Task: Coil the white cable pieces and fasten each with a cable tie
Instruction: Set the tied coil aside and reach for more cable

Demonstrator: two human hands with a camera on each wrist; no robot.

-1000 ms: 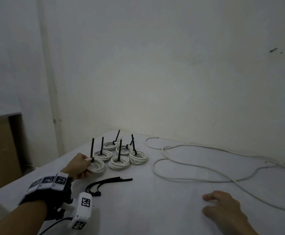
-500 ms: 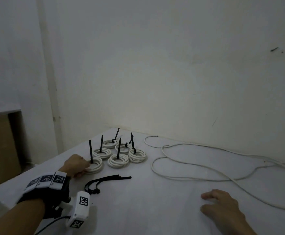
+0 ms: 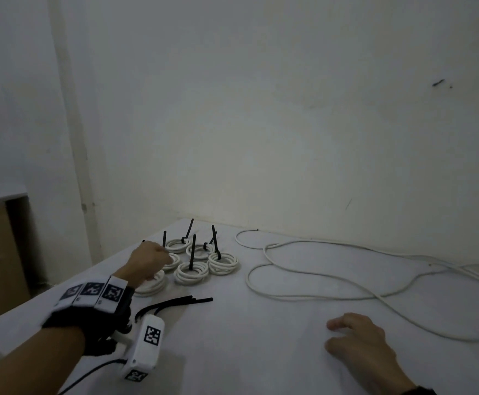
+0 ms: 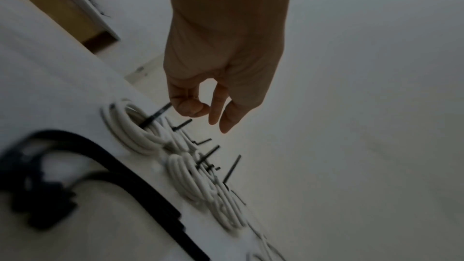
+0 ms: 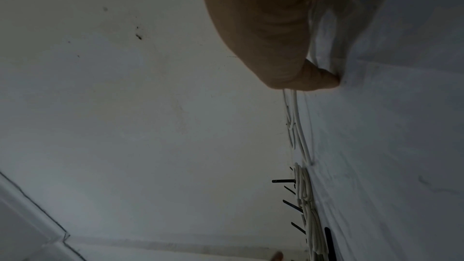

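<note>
Six tied coils (image 3: 191,271) are sitting in a cluster near the table's (image 3: 261,352) far-left corner, tie tails sticking up. Loose white cable (image 3: 312,295) is running left-right along the back wall; bare table is lying in front. Left hand (image 3: 147,259) is hovering over the nearest coil (image 4: 130,126); wrist view is showing fingers curled beside its tail, contact unclear. Right hand (image 3: 358,342) is resting relaxed, fingertips on the table. Spare ties (image 3: 175,303) are lying nearby.
</note>
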